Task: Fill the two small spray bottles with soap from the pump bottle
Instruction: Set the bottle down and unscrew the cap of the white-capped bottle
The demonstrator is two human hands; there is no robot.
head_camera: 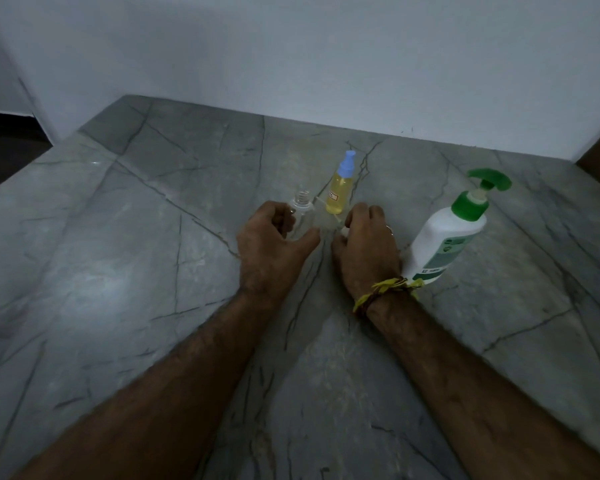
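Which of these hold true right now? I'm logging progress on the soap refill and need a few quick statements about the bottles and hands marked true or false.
1. The small spray bottle with the blue spray cap holds yellow liquid. True.
2. The small clear plastic bottle has its cap on. False: its threaded neck is bare and it looks empty.
3. The white pump bottle with the green pump head stands by the left hand. False: it stands beside the right hand.
4. The left hand curls around the small clear plastic bottle. True.
5. The bottles stand on a wooden table. False: it is a grey veined stone surface.
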